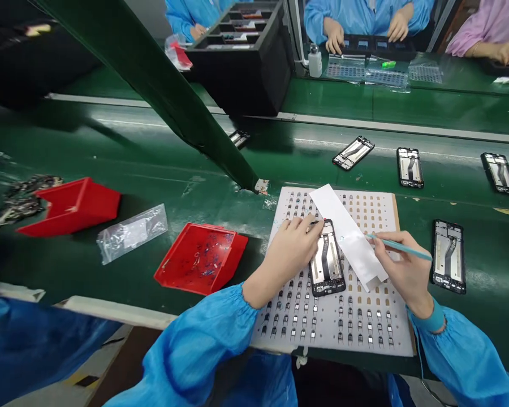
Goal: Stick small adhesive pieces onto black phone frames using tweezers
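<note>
Green workbench, left fingers touching 1 phone frame, grip unclear, right fingers pinching teal tool

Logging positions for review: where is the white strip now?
In the head view, right of centre, the white strip lies slantwise over the pale board, between the phone frame and the right hand.

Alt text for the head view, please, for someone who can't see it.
A person's left hand touches a phone frame on a white board of small parts, while the right hand holds a thin blue tool at a white strip. More phone frames and two red bins lie on the green surface.
</note>
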The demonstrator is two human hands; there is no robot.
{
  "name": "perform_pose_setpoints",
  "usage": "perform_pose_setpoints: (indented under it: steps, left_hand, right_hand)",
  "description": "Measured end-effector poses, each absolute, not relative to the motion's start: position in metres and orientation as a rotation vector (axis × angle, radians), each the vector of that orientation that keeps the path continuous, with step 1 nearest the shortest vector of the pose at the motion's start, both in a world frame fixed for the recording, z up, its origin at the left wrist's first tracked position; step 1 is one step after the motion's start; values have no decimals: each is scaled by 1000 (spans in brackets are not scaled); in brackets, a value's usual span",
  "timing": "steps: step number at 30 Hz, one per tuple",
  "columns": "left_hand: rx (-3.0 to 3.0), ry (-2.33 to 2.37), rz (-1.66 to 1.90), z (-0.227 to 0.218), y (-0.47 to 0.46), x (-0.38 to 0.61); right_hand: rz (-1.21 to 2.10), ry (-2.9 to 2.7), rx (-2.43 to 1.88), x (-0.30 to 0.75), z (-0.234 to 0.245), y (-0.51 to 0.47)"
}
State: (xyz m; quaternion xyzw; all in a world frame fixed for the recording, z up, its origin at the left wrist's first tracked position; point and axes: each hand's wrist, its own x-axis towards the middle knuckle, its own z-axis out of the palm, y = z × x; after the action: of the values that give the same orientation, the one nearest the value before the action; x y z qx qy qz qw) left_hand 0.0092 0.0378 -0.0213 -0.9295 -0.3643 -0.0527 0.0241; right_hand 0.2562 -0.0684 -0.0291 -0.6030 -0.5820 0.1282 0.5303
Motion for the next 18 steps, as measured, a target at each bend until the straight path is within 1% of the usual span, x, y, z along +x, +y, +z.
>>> perform_pose_setpoints:
  steps: [3,5,8,11,14,16,18]
  left_hand:
    - [-2771,-1615,-319,-11,13,27]
    - [-2687,-1946,-302,-11,-4,43]
    - [-2625,-2221,-273,-17,-21,57]
    - [-2644,-2303,-445,-20,-24,51]
    - [-2641,-2285,-661,-13,-13,35]
    - [-2622,-2217,-778,-4,12,31]
    - [-2570,-2158,-763,8,55,35]
  right_hand:
    - [271,-1377,-1411,269,-39,-87]
    - [271,-1335,-1404,274,-44,-94]
    - [282,-1298,-1396,279,-47,-98]
    - [286,-1284,-1372,279,-46,-101]
    - [300,-1255,-1371,277,-45,-106]
    - [295,-1231,-1385,276,-44,-110]
    - [284,-1213,-1392,274,-42,-112]
